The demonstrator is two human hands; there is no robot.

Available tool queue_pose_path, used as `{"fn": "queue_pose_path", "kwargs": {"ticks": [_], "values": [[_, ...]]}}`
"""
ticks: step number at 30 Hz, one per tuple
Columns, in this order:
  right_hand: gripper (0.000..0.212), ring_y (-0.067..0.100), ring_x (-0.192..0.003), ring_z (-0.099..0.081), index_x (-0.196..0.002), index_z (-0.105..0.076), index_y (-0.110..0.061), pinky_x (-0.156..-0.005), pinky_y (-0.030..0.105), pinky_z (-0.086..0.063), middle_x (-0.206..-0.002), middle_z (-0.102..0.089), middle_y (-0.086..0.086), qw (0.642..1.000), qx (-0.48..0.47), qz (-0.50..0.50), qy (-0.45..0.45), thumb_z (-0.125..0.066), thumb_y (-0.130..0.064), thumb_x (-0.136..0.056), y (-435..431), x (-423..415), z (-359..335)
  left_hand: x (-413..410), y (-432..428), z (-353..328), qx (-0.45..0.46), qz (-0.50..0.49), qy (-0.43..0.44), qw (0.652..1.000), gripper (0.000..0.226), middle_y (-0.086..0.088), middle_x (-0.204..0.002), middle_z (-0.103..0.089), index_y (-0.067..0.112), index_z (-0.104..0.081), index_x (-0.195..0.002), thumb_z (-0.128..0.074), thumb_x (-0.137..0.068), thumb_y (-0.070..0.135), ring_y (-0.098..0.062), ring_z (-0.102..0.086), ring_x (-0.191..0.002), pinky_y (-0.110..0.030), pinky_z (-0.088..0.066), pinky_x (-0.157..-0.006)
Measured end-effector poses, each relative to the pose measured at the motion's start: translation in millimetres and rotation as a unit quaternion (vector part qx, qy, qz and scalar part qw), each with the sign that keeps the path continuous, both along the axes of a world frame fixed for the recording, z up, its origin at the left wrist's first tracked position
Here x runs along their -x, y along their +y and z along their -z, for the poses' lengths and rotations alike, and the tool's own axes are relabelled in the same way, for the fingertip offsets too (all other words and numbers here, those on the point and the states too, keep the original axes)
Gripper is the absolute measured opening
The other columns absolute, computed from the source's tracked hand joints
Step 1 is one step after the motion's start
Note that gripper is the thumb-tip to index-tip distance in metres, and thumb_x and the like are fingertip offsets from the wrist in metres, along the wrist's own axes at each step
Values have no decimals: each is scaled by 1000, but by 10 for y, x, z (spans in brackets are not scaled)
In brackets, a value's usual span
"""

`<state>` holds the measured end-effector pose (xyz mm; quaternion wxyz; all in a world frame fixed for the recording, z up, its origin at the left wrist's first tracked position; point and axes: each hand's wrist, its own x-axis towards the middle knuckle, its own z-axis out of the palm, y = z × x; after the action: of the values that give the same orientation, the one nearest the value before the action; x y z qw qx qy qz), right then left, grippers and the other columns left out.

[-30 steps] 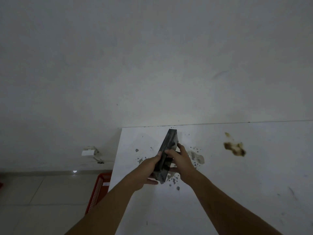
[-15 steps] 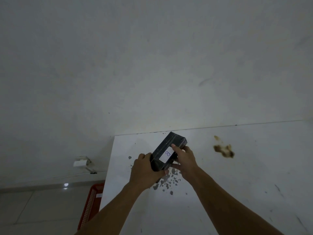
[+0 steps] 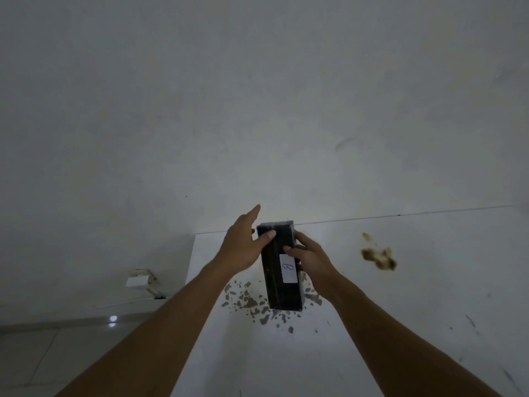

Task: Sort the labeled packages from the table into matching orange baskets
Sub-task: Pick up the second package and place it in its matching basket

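head view is looking down and forward at a white tabletop (image 3: 400, 325) that is butting against a pale plaster wall (image 3: 257, 96). a long black rectangular package (image 3: 279, 279) is sitting near the centre of the frame, held over the table's far left corner, its long axis running from 12 o'clock to 6 o'clock and its broad face turning toward the camera. a small white paper label with a handwritten blue letter b (image 3: 288, 268) is showing on that face, toward its right edge. the right hand (image 3: 312, 260) is gripping the package from 3 o'clock, fingers wrapping its right side and the thumb pressing on the face just above the label. the left hand (image 3: 243, 245) is resting at 9 o'clock of the package, the thumb lying on the upper face while the other fingers are stretching out open toward 12 o'clock, not closing around it. dark grey chipped flecks (image 3: 252, 305) are spotting the tabletop under and around the package's lower end. a brown smeared stain (image 3: 379, 257) is lying on the table at 3 o'clock of the package, well apart from it. a white wall socket box with a cable (image 3: 140, 280) is sitting low on the wall at 9 o'clock, beyond the table edge, and a small bright reflection (image 3: 113, 319) is glinting on the grey tiled floor (image 3: 43, 359) below it.
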<state>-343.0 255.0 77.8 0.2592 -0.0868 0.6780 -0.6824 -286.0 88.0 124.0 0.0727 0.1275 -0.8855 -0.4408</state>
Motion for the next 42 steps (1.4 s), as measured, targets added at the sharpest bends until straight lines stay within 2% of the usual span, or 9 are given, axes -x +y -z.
{"fn": "queue_pose_path", "kwargs": {"ticks": [10, 14, 17, 20, 23, 28, 31, 37, 42], "values": [[32, 14, -89, -74, -124, -60, -38, -64, 19, -54, -101, -77, -1, 997, 12, -72, 34, -53, -19, -99, 131, -32, -41, 62, -99, -88, 76, 73, -44, 993, 39, 3, -117, -59, 23, -60, -130, -63, -92, 28, -15, -59, -102, -27, -44, -88], [37, 11, -88, -73, -133, -55, -29, -69, 23, -57, -100, -76, -5, 999, -20, -19, 32, -53, -41, -98, 167, -16, 40, 14, -143, 16, -9, 36, -35, 999, 31, 2, -114, -64, 23, -66, -121, -65, -90, 25, -17, -66, -98, -34, -55, -88], [48, 20, -93, -70, -124, -62, -21, -85, 44, -58, -107, -72, 2, 990, -104, 70, 67, -49, -56, -94, 188, 12, 113, -50, -180, 83, -120, -14, -13, 993, 19, -2, -108, -65, 25, -67, -108, -64, -91, 17, -18, -69, -90, -23, -58, -73], [58, 22, -103, -64, -128, -58, -21, -90, 43, -54, -118, -66, 3, 972, -140, 182, 43, -50, -64, -90, 240, 34, 148, -119, -199, 162, -195, -67, 5, 979, 19, -6, -110, -64, 22, -65, -108, -62, -93, 12, -17, -68, -93, -20, -58, -69], [54, 24, -104, -63, -128, -55, -21, -90, 46, -56, -118, -64, 5, 975, -87, 204, -23, -53, -60, -91, 277, 74, 156, -183, -210, 232, -315, -126, 22, 940, 20, -12, -111, -66, 11, -63, -115, -57, -95, 9, -24, -67, -101, -26, -59, -73], [36, 23, -106, -67, -119, -61, -22, -73, 40, -62, -114, -70, 7, 993, 35, 103, -39, -58, -47, -94, 274, 94, 64, -275, -225, 331, -433, -177, 32, 883, 21, -14, -106, -72, 6, -62, -116, -52, -98, 9, -25, -70, -98, -34, -58, -80], [29, 23, -101, -71, -118, -61, -18, -70, 38, -62, -114, -72, 11, 992, 59, 108, -15, -60, -36, -95, 262, 126, 22, -288, -252, 350, -458, -176, 29, 871, 22, -12, -104, -74, 6, -63, -118, -53, -98, 10, -24, -71, -96, -36, -56, -83], [38, 20, -98, -69, -120, -54, -16, -65, 35, -61, -114, -67, 6, 988, 66, 140, -5, -57, -44, -95, 250, 198, -77, -213, -203, 193, -434, -161, 18, 886, 24, -11, -106, -72, 12, -65, -116, -55, -98, 23, -23, -67, -97, -32, -54, -79], [46, 23, -100, -68, -127, -46, -15, -61, 35, -61, -116, -63, 7, 986, 70, 151, -10, -58, -46, -94, 288, 234, -133, -156, -166, 45, -438, -135, 11, 889, 27, -13, -105, -71, 9, -62, -120, -59, -94, 14, -26, -67, -95, -33, -56, -76]]}}
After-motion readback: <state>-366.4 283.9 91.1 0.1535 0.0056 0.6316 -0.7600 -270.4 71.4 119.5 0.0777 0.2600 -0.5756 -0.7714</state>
